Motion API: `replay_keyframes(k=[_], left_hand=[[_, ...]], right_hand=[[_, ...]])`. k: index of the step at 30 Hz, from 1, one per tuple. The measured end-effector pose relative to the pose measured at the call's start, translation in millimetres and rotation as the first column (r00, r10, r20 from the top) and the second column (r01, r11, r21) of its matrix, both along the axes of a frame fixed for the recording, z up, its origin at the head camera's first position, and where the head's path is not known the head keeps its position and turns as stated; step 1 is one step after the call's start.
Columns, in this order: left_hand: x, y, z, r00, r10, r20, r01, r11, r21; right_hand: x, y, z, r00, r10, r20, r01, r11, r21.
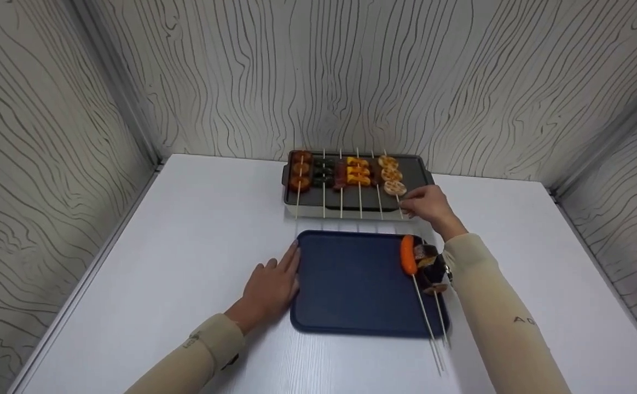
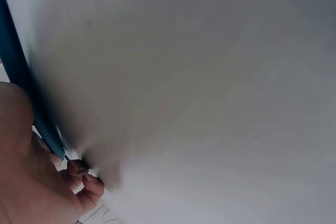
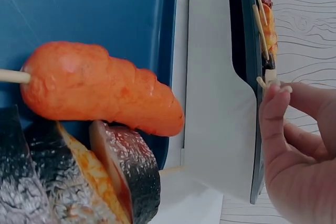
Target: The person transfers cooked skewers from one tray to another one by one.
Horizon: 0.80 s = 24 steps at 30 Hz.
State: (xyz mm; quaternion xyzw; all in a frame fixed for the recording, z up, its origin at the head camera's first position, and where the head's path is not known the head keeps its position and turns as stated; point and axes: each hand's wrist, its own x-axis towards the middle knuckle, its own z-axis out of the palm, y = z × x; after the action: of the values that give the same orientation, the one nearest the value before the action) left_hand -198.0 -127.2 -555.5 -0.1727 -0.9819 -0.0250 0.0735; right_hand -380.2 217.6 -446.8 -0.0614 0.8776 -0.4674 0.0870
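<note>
My right hand [image 1: 427,207] is at the front right of a dark grill plate [image 1: 412,171]. Its thumb and index finger pinch the stick end of a skewer of lotus root slices [image 1: 391,174], which lies on the plate. In the right wrist view that pinch [image 3: 278,88] shows just beyond the grill's edge. My left hand [image 1: 272,287] touches the left edge of a blue tray [image 1: 351,282], fingers stretched along its rim. On the tray's right side lie an orange sausage skewer [image 1: 407,254] and a skewer of dark-skinned chunks [image 1: 431,268], sticks hanging over the front edge.
More skewers lie side by side on the grill: round brown-red slices [image 1: 300,169], dark green pieces [image 1: 324,174], reddish meat [image 1: 340,175] and yellow pieces [image 1: 358,171]. The grill stands at the back of the white table [image 1: 214,219], against a wood-patterned wall [image 1: 324,76].
</note>
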Motion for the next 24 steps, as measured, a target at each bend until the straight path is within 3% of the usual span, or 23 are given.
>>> replay_keyframes(k=[8,17,24], left_hand=[[2.0,2.6,5.7,0.999,0.010,0.046,-0.011,1.000,0.012],[3.6,2.4,7.9,1.000,0.007,-0.008,-0.007,0.999,-0.042],[0.4,2.1,3.4,1.000,0.014,0.014,-0.014,1.000,-0.016]], right_hand=[[-5.9,-3.1,-1.9,1.000,-0.031,0.002,0.031,0.998,0.046],[-8.4,-6.6,-0.6,0.998,0.008,0.063,-0.008,1.000,0.006],[-8.8,-2.6,-1.7,0.997,0.007,0.080,-0.003,0.999,-0.045]])
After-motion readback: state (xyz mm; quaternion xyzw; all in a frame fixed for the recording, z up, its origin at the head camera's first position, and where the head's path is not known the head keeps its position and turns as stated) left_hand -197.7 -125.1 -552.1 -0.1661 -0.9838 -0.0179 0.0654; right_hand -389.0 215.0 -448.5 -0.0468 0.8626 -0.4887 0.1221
